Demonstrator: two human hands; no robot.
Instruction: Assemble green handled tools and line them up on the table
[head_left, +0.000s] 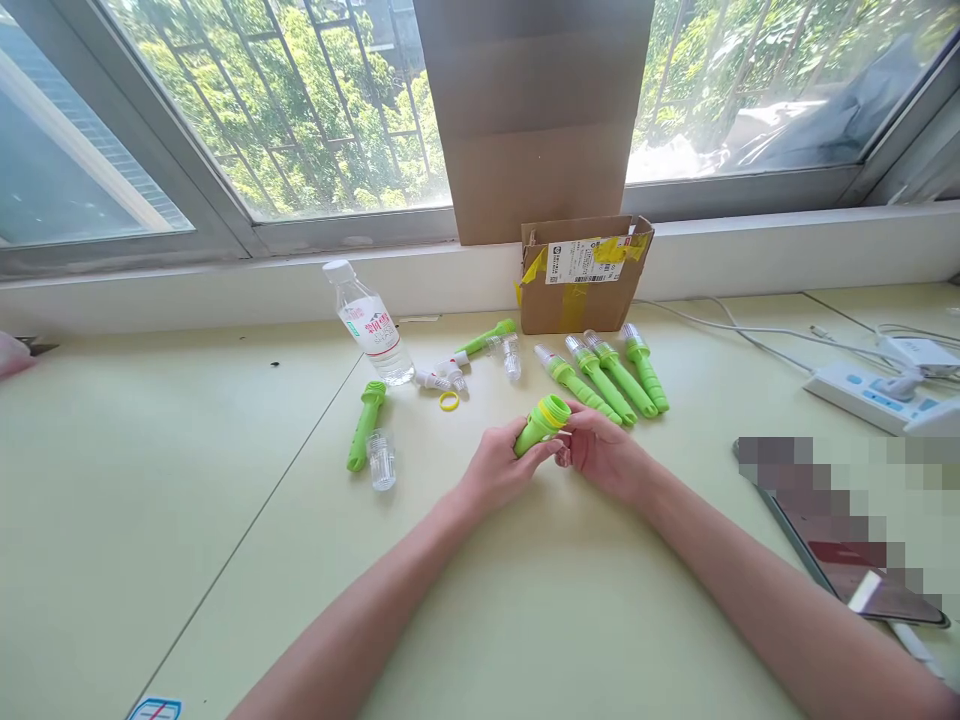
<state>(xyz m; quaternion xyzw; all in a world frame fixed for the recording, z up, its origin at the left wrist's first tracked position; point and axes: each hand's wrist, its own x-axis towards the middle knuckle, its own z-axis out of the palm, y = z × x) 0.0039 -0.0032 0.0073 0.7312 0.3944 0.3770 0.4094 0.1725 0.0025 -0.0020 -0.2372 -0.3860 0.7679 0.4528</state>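
My left hand (pixel 501 462) is wrapped round a green flashlight tube (pixel 534 430), its wide threaded end tilted up with a yellow ring near the rim. The fingers of my right hand (pixel 604 455) are closed at the side of that tube by the ring; their tips are partly hidden. Left of my hands lies another green tube (pixel 366 428) beside a clear plastic cap (pixel 382 462). Beyond them are a loose yellow ring (pixel 448 401), white tapered parts (pixel 450 374), a third green tube (pixel 487 337) and more clear caps (pixel 510 355).
Several green flashlights with clear heads (pixel 600 378) lie behind my right hand. A water bottle (pixel 375 330) and an open cardboard box (pixel 581 285) stand near the window sill. On the right are a power strip (pixel 870 393) with cables and a dark-screened device (pixel 825 540).
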